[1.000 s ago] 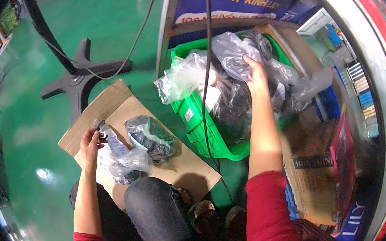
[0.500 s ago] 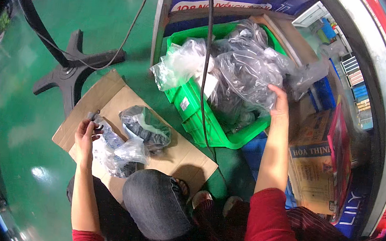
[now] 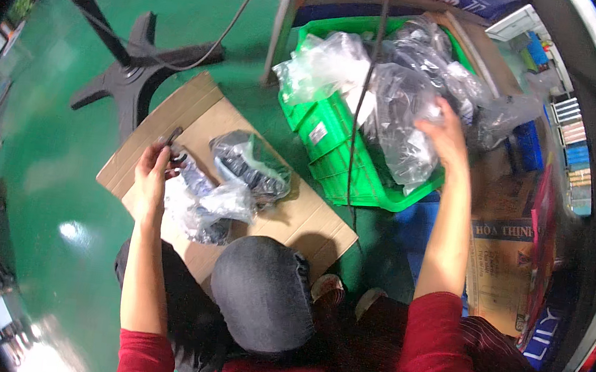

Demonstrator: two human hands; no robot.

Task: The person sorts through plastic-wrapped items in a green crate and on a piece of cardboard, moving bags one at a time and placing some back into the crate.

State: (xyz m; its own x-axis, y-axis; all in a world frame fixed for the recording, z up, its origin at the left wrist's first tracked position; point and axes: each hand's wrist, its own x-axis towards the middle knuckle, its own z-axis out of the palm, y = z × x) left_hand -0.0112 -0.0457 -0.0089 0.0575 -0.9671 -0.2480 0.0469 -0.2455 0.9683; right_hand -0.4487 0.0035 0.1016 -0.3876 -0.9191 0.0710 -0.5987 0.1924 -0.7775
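Green floor (image 3: 44, 181): bore a black stand base (image 3: 132, 73) and flat cardboard sheet (image 3: 186, 112), where bagged goods (image 3: 253, 167) lay. Left hand (image 3: 153, 166): pinched a small dark item (image 3: 173, 134) over the sheet. Right hand (image 3: 450, 136): half-curled at a clear plastic bag (image 3: 404, 106) in the green crate (image 3: 327, 145); whether gripping, could not be told.

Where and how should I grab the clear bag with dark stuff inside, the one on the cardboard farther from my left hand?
Probably around the middle of the clear bag with dark contents, from above and the right: it lies as a rounded bundle, and bare cardboard shows on that side. The other clear bag crowds its near left side.
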